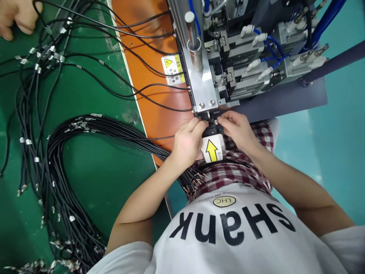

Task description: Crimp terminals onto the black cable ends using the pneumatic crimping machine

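Note:
At the near end of the machine's feed track, my left hand point(188, 140) is closed around a black cable point(164, 137), which runs in from the left. Fingers and thumb of my right hand point(238, 127) pinch at the cable's small wire ends point(216, 122), just right of the track. The exact grip on those thin wires is too small to make out. Below my hands is a white label with a yellow arrow point(211, 150). A thick bundle of black cables point(114, 131) passes under my left forearm, its stripped coloured ends point(196, 180) lying by my lap.
Several cables cross the orange board point(154, 76) into the machine's metal block point(201, 87). Pneumatic cylinders with blue hoses point(248, 72) stand at the right. More cables with silver tags point(37, 68) lie on the green table point(114, 213). Another person's hand point(21, 17) is at top left.

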The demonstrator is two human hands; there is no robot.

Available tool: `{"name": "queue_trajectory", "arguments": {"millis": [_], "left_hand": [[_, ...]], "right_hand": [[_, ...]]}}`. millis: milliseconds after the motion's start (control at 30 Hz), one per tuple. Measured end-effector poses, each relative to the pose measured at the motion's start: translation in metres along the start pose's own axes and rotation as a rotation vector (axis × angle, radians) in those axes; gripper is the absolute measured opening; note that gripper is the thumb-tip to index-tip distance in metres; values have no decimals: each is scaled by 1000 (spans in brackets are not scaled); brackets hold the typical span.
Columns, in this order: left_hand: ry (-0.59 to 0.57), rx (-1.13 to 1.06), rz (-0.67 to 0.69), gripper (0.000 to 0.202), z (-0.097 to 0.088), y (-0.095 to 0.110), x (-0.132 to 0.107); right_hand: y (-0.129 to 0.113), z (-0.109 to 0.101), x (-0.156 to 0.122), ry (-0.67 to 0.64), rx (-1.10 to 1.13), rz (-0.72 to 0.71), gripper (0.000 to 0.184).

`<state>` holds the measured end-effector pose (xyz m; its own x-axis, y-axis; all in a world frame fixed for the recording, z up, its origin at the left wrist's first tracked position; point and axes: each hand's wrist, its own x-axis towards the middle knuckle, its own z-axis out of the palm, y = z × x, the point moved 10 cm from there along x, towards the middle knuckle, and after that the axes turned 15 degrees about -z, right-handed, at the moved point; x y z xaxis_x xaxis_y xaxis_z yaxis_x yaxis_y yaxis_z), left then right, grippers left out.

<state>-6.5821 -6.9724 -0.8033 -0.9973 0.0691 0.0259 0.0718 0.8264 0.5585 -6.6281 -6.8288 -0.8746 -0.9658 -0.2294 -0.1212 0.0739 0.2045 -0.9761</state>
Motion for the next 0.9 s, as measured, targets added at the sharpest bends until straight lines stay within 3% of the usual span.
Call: {"name": "queue_trajectory", "arguments": {"millis": [67,100,233,300,433,533,700,900], "left_hand": [[52,93,-18,27,-3,0,-3],[88,140,-28,26,-6,1,-4],[100,112,-20,30,-8,2,-7],[73,27,-17,31,-8,2,-6],[60,-89,-78,24,-19,-6,-14],[75,-3,-99,29,-26,-13,-33],[68,181,-59,49,-21,-24,-57],[64,205,-5,49,-22,-27,-55]], "right_hand": [[9,6,-1,-88,128,99,28],[7,5,-2,-110,120,81,27],[-26,-13,-17,-78,-131,-233,28],[-31,-15,-26,-58,-182,-303,30],[-10,-15,-22,-47,-32,-159,30],[4,-7,-9,-66,137,-30,33],[11,5,-1,-93,234,46,34],[10,8,-7,-105,279,82,41]]}}
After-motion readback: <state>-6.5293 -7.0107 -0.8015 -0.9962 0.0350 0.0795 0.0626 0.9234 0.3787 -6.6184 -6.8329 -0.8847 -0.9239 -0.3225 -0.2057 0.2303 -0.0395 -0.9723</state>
